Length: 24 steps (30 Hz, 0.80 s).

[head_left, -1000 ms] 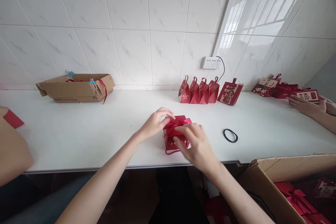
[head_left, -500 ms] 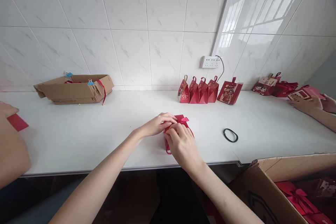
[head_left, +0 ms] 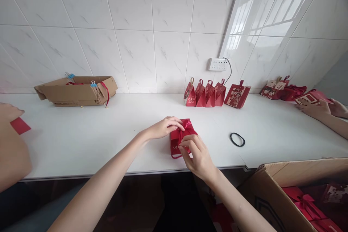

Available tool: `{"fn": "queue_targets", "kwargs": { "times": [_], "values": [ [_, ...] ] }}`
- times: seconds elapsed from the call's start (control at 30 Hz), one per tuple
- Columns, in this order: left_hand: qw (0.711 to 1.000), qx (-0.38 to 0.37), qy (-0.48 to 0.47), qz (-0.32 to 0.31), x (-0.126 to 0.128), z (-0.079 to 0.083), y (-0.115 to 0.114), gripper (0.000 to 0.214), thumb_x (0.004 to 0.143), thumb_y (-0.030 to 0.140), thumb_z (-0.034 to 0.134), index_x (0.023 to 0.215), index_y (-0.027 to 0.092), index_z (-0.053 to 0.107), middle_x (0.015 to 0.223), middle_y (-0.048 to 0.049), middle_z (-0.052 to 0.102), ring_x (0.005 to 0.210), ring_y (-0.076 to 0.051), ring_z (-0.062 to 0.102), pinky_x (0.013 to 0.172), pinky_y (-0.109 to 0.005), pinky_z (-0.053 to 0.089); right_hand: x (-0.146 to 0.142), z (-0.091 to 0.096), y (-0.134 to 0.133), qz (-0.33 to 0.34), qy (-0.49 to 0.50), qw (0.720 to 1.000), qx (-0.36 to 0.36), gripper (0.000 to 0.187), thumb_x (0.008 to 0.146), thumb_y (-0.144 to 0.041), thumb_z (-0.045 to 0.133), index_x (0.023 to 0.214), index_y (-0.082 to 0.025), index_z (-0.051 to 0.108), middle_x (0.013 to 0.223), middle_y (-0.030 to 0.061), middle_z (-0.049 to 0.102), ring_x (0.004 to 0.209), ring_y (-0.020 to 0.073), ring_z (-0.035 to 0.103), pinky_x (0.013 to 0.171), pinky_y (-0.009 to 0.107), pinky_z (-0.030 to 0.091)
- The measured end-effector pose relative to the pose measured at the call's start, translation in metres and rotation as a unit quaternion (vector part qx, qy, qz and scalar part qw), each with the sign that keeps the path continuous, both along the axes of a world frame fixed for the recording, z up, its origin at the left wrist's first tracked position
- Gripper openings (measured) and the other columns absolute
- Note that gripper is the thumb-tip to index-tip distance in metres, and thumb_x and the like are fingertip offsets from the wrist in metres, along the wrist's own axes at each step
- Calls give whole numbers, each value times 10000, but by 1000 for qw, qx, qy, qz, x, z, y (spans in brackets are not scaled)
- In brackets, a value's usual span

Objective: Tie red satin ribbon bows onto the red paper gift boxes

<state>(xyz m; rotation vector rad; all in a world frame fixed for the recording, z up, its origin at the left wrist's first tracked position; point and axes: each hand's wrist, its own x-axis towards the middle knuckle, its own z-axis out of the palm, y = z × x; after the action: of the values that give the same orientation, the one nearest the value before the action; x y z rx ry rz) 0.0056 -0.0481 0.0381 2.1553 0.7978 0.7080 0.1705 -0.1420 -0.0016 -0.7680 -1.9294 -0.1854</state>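
A red gift box (head_left: 174,144) with a twisted cord handle lies near the front edge of the white table, below my chest. Across its top runs a shiny red ribbon (head_left: 187,125), tied in a bow. My left hand (head_left: 169,127) rests on the box from the left, its fingertips pressing the ribbon at the bow. Over the box's right front, my right hand (head_left: 198,156) has thumb and forefinger pinched together at a tail of the ribbon; the pinched end is mostly hidden.
Several red loop-topped boxes (head_left: 210,95) stand by the wall, with another red box (head_left: 237,95) beside them. A cut carton (head_left: 76,96) with clips and ribbon is at left, a black ring (head_left: 237,140) at right. An open carton (head_left: 269,185) stands front right. Other people's hands (head_left: 317,108) work at both sides.
My right hand has moved toward me and slightly right, away from the bow, uncovering more of the box top and ribbon. The left hand stays almost in place.
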Motion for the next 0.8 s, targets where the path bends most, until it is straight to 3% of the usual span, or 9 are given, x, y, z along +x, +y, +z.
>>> {"fn": "queue_targets", "kwargs": {
  "times": [0.2, 0.33, 0.4, 0.47, 0.57, 0.67, 0.8],
  "values": [
    [1000, -16, 12, -1, 1, 2, -2, 220, 804, 285, 513, 844, 308, 729, 1138, -28, 610, 1154, -233, 475, 973, -350, 360, 10, 12, -1, 27, -24, 999, -24, 64, 842, -148, 481, 849, -196, 522, 804, 46, 600, 778, 170, 566, 706, 336, 418],
    [994, -81, -75, 2, 4, 4, -6, 189, 769, 301, 561, 869, 263, 717, 1096, -59, 626, 1048, -229, 546, 892, -332, 414, 30, 28, 23, -58, 81, 984, -147, 147, 855, -286, 482, 934, -193, 564, 910, 78, 595, 860, 202, 558, 749, 360, 440],
    [978, -106, -166, 72, 5, 2, -9, 209, 739, 309, 593, 909, 239, 692, 1081, -65, 634, 1023, -219, 557, 860, -314, 424, 38, 33, 40, -77, 117, 960, -244, 250, 832, -381, 518, 977, -191, 589, 993, 86, 585, 897, 208, 558, 770, 365, 447],
    [944, -102, -251, 190, 3, -3, -12, 212, 718, 339, 609, 884, 219, 660, 1031, -60, 640, 999, -205, 556, 815, -292, 432, 42, 34, 53, -65, 138, 931, -331, 319, 790, -445, 559, 977, -195, 623, 1057, 86, 565, 945, 211, 553, 805, 367, 441],
    [909, -117, -248, 313, -1, -12, -20, 284, 707, 470, 596, 727, 186, 593, 792, -40, 626, 783, -178, 574, 648, -263, 429, 43, 32, 64, -21, 187, 894, -407, 302, 724, -475, 619, 846, -203, 671, 1003, 61, 584, 959, 211, 549, 833, 348, 421],
    [932, -187, -145, 275, -2, -19, -30, 426, 712, 582, 534, 599, 171, 539, 596, -16, 553, 543, -142, 510, 529, -259, 371, 40, 26, 65, 20, 260, 856, -447, 312, 676, -492, 658, 678, -180, 649, 852, 41, 624, 842, 192, 567, 764, 306, 420],
    [940, -211, -131, 233, 5, -21, -36, 400, 720, 520, 559, 534, 179, 462, 535, 23, 460, 516, -113, 445, 533, -244, 346, 35, 18, 63, 95, 361, 781, -501, 366, 671, -519, 664, 642, -157, 614, 687, 15, 609, 623, 131, 546, 614, 260, 413]
  ]
}}
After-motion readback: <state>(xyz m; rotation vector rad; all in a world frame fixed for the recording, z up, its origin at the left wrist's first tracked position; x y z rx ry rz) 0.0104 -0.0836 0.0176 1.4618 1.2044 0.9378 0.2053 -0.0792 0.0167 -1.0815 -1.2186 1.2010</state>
